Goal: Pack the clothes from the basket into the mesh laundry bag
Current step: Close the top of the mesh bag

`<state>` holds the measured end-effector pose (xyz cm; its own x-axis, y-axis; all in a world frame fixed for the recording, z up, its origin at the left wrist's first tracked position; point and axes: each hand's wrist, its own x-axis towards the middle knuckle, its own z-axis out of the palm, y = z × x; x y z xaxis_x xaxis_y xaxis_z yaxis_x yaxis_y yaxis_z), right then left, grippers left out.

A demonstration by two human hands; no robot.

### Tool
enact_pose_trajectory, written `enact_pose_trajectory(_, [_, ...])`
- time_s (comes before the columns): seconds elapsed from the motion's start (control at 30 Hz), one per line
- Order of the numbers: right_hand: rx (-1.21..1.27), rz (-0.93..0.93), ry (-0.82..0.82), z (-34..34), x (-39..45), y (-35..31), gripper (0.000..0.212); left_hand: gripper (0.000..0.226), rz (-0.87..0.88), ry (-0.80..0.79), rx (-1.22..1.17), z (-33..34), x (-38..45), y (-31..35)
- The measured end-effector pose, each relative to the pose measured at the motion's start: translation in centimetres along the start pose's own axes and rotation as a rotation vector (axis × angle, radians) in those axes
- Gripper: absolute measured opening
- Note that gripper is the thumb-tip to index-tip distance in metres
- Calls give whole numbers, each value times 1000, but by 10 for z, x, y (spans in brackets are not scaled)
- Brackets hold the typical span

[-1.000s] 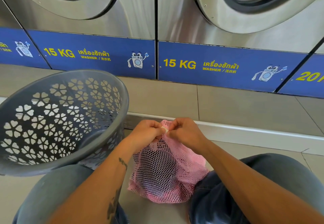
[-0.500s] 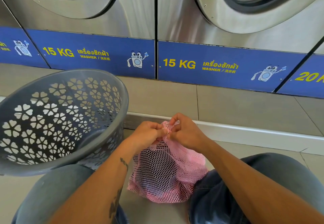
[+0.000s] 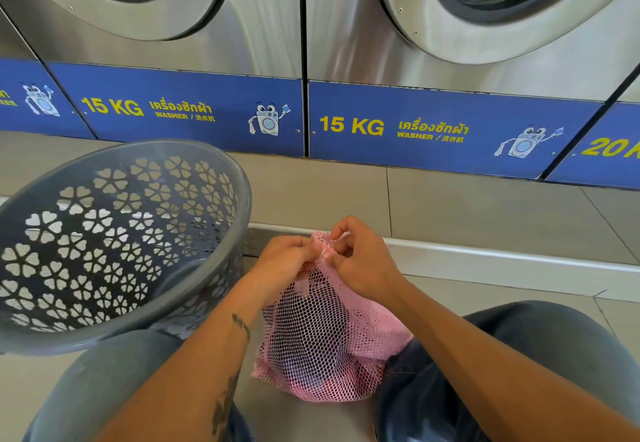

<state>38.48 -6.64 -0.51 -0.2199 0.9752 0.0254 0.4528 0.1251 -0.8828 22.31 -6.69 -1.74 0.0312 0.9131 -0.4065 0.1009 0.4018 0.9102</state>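
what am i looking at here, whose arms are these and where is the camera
The camera sits on a person's head and looks down, so the arms are their own. They sit on a tiled floor facing a row of washers. The left hand and right hand both pinch the gathered top of a pink mesh bag, which rests between their legs with dark clothes inside. A grey basket with flower-shaped holes stands on their left; no clothes show in it.
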Motion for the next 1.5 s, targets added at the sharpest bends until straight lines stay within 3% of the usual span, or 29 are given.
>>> enact_pose_trajectory(0.33, [-128, -58, 3, -1, -2, -2, 40, 15, 45, -17, 204, 4, 0, -2])
enact_pose_trajectory(0.73, [-174, -147, 13, 6, -5, 3, 39, 19, -41, -118, 172, 4, -3, -3])
enact_pose_trajectory(1.07, [-146, -129, -82, -4, 4, 5, 50, 22, 44, -2, 290, 0, -6, 3])
enact_pose_trajectory(1.3, [-50, -89, 4, -5, 5, 6, 46, 10, 71, -2, 159, 0, -6, 4])
enact_pose_trajectory(1.5, [-20, -85, 17, 0, 2, 5, 41, 19, 105, 40, 185, 2, -7, 3])
